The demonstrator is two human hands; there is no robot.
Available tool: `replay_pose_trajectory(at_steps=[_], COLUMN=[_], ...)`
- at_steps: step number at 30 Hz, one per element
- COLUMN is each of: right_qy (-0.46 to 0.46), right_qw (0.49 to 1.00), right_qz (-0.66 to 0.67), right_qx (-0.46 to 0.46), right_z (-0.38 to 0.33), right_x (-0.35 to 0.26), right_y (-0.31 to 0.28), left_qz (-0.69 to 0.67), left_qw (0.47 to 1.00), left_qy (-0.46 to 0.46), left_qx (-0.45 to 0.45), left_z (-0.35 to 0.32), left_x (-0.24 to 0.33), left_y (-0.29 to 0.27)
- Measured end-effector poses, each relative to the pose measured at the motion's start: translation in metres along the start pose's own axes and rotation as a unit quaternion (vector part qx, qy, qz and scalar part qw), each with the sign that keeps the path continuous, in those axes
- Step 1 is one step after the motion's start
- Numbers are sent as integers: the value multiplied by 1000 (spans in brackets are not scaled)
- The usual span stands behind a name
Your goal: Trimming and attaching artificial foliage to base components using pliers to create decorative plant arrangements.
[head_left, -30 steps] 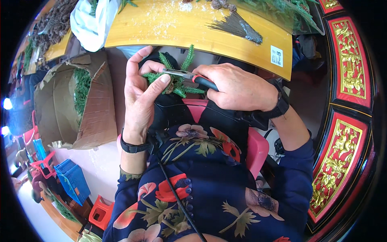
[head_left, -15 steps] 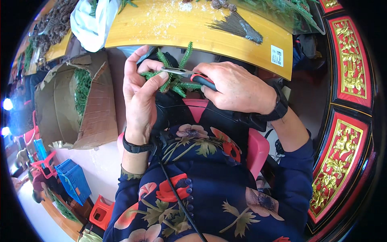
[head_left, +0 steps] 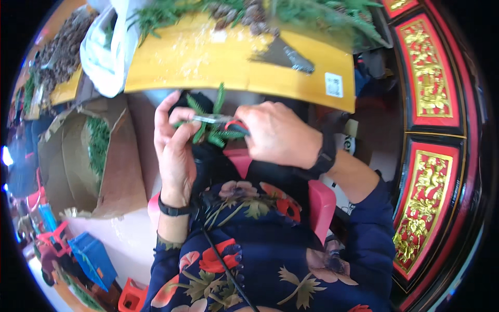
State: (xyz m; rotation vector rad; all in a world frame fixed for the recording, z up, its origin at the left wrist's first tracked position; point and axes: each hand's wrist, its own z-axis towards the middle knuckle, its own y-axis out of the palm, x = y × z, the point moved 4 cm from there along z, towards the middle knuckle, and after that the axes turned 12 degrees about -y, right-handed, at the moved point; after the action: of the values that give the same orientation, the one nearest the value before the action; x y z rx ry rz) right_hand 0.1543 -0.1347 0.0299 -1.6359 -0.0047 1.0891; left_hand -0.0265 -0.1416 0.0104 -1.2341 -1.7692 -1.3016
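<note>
My left hand (head_left: 174,143) pinches a small artificial fir sprig (head_left: 217,138) between thumb and fingers, in front of the table's near edge. Its green needled tips fan out to several sides. My right hand (head_left: 283,136) is wrapped round the red-and-black handles of a pair of pliers (head_left: 214,119). The metal jaws lie across the sprig and reach to my left thumb and fingertips. Motion blur hides whether the jaws are closed on a stem or wire.
On the yellow table (head_left: 182,67) lie a bundle of thin dark wires (head_left: 286,55), pine cones (head_left: 254,18) and green branches (head_left: 322,23). A white plastic bag (head_left: 106,57) hangs at its left. Below stands a cardboard box (head_left: 67,156) holding greenery. Farther left is a blue crate (head_left: 93,260).
The view has shifted, so the table appears lower and shows more cones and branches. Both hands keep their grips, with the pliers still across the sprig.
</note>
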Motion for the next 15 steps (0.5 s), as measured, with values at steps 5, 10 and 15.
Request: replay_pose_trajectory(at_steps=[5,10,15], right_qy=[19,25,33], right_qw=[1000,999,985], right_qz=[-5,-27,-34], right_qx=[-7,-9,167], right_z=[-3,1,-5], right_x=[-8,-18,-9], right_y=[-28,-60,-127], left_qz=[-11,4,38], left_qw=[1000,999,998], left_qy=[-7,-9,50], left_qx=[-26,-34,6], left_z=[-1,1,7], left_x=[16,35,53], left_y=[17,25,11])
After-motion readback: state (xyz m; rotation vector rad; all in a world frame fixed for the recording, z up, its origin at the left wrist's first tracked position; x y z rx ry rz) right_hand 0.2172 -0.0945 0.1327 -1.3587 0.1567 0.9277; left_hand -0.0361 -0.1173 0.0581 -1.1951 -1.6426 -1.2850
